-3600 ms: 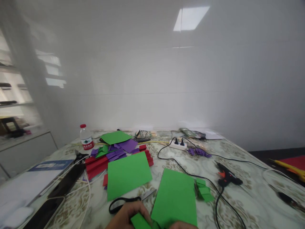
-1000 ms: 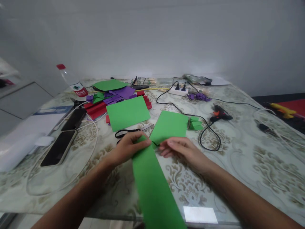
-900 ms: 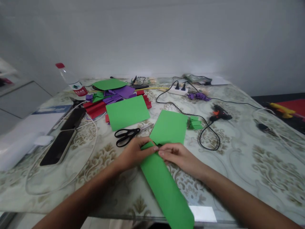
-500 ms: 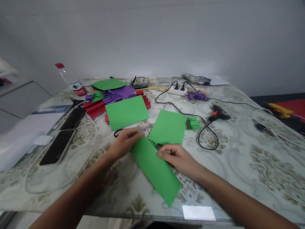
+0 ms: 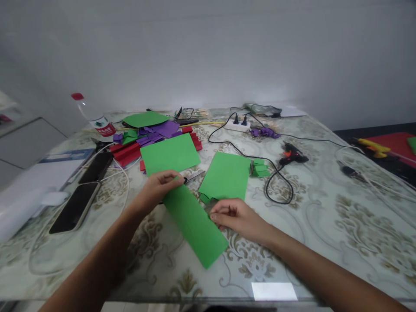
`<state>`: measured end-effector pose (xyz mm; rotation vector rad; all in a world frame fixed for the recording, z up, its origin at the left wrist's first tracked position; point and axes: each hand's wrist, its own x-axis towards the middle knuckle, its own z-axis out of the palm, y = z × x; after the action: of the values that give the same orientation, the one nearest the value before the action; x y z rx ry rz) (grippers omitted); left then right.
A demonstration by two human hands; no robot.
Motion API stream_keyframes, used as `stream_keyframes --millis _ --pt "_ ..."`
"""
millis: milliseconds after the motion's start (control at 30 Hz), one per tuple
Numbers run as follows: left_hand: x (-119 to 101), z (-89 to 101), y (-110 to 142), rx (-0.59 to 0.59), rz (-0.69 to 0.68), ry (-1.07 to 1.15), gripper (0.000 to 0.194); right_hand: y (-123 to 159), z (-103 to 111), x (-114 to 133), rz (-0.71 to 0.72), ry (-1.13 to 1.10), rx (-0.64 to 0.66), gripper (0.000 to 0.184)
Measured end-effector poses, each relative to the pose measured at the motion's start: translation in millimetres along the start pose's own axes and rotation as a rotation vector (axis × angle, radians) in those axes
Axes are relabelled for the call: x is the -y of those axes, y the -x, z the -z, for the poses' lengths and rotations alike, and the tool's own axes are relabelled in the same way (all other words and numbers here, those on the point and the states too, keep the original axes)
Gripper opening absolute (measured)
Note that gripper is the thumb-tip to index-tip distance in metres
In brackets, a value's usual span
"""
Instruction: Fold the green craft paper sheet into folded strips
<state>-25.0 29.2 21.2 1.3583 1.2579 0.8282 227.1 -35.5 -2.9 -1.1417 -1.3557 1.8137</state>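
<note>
A folded-looking strip of green paper (image 5: 193, 221) slants over the table in front of me. My left hand (image 5: 162, 186) pinches its upper left end between thumb and fingers. At the strip's right edge, my right hand (image 5: 232, 216) is closed, thumb and fingertips pinching the edge. Scissors (image 5: 195, 176) lie just beyond my left hand, which hides most of their handles. Another green sheet (image 5: 225, 175) lies flat beyond my right hand, a small green flap showing at its near corner. A third green sheet (image 5: 170, 154) rests farther left.
Red paper (image 5: 126, 152) and purple strips (image 5: 151, 138) are piled at back left, near a bottle (image 5: 100, 123). Phones (image 5: 76, 208) and white cables lie left. A glue gun (image 5: 293, 154) with a looped black cord sits right, below a power strip (image 5: 238, 125).
Both hands have drawn the green strip slightly left, and its lower end has swung left and up. More of the flat sheet's near edge shows. The view has shifted slightly.
</note>
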Motion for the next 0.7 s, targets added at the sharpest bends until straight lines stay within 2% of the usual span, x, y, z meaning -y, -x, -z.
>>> stream_keyframes --millis 133,233,300,467,700 --pt "2.0 -25.2 8.8 0.162 -0.107 -0.095 0.027 -1.5 -2.8 -4.2 0.032 -0.024 -0.013 0.044" --pt "5.0 -37.8 12.8 0.222 -0.149 -0.095 0.026 -1.3 -3.7 -3.6 0.048 0.040 -0.015 0.044" --pt "6.2 -39.0 12.9 0.229 -0.145 -0.081 0.029 -0.6 -3.7 -2.6 0.049 0.073 -0.008 0.044" --pt "8.4 -24.6 5.4 0.130 -0.133 -0.079 0.036 0.5 -2.5 -1.6 0.050 0.117 -0.013 0.038" --pt "6.1 -1.4 -5.5 -0.192 -0.044 -0.009 0.042 -0.2 -0.1 0.9 0.070 0.131 -0.039 0.038"
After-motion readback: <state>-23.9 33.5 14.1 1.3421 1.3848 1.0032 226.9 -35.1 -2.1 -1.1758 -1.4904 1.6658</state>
